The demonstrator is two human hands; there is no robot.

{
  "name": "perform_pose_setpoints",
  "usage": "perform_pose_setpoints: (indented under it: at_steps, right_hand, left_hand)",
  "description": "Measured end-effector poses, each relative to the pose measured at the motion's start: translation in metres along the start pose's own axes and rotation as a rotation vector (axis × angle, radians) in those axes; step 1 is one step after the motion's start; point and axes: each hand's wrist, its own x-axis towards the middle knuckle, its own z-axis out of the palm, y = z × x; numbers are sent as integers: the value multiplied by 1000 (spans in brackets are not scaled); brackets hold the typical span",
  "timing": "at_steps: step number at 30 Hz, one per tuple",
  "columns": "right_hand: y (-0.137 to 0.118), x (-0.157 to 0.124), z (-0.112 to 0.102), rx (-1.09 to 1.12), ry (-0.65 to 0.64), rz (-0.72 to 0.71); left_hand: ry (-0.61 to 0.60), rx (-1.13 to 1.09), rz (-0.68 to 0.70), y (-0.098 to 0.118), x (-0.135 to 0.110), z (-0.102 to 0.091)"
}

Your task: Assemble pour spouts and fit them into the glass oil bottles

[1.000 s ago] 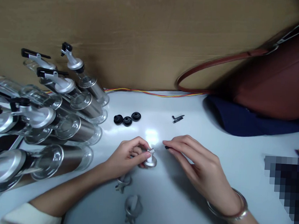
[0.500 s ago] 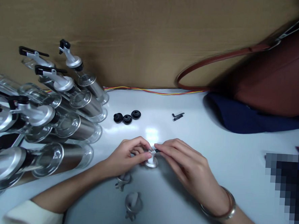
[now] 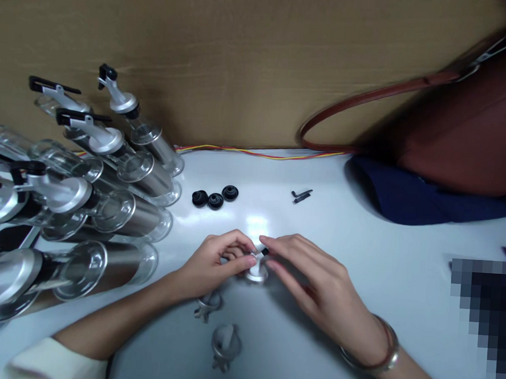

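My left hand is closed, thumb and fingertips pinching a silver pourer spout by its neck. The spout stands upright, its flared base down at the table. At its top sits a small black piece, partly hidden by my fingers. My right hand is beside it, index finger and thumb spread apart around the black piece, holding nothing. Below my left wrist are two more silver spouts, one partly behind the wrist and another nearer to me.
Glass bottles with steel sleeves, several with pourers, crowd the left. Several black stoppers and two black levers lie farther back. A brown bag rests on dark blue cloth at right. Wires run along the cardboard.
My right index finger and thumb have parted, letting go of the black piece at the spout's top. My left hand keeps its pinch in the same place.
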Motion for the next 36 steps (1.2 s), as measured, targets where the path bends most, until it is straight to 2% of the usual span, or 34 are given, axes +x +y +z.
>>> perform_pose_setpoints:
  at_steps: [4,10,28,36]
  right_hand:
    - [0,-2,1,-27,10,53]
    - [2,-4,4,-40,-19,37]
    - [0,-2,2,-49,-8,-12]
    - [-1,-2,0,-80,-9,-31]
  left_hand:
    - [46,-63,-34,-2,0,0]
    - [36,-107,-48,-3,0,0]
    - [7,-77,-33,-4,2,-1]
    - [19,7,-27,-4,2,-2]
